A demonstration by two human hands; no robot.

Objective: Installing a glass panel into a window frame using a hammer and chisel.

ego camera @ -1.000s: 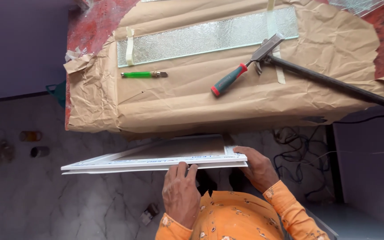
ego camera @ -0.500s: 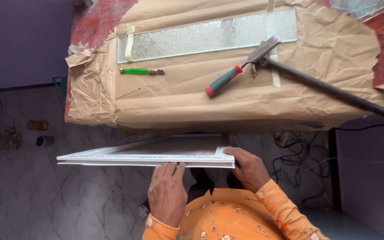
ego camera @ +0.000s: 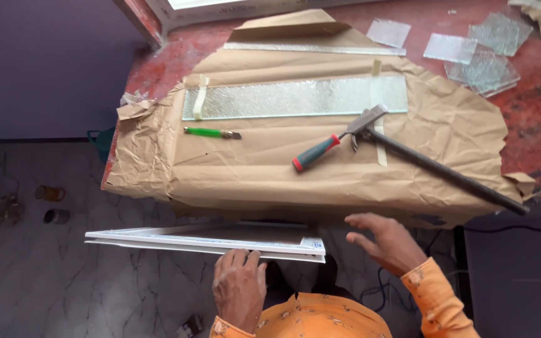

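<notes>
Below paper-covered table (ego camera: 264, 181): left fingers (ego camera: 240, 258) gripping white frame (ego camera: 208, 241).

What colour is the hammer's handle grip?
The hammer's handle grip is teal with a red end, head view.

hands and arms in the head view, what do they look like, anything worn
Both hands are bare: no gloves, and no rings or watch that the head view shows. The left hand and the right hand come out of long orange sleeves sprinkled with a small dark print, cuffs ending at the wrists. The same orange cloth covers the torso below.
</notes>
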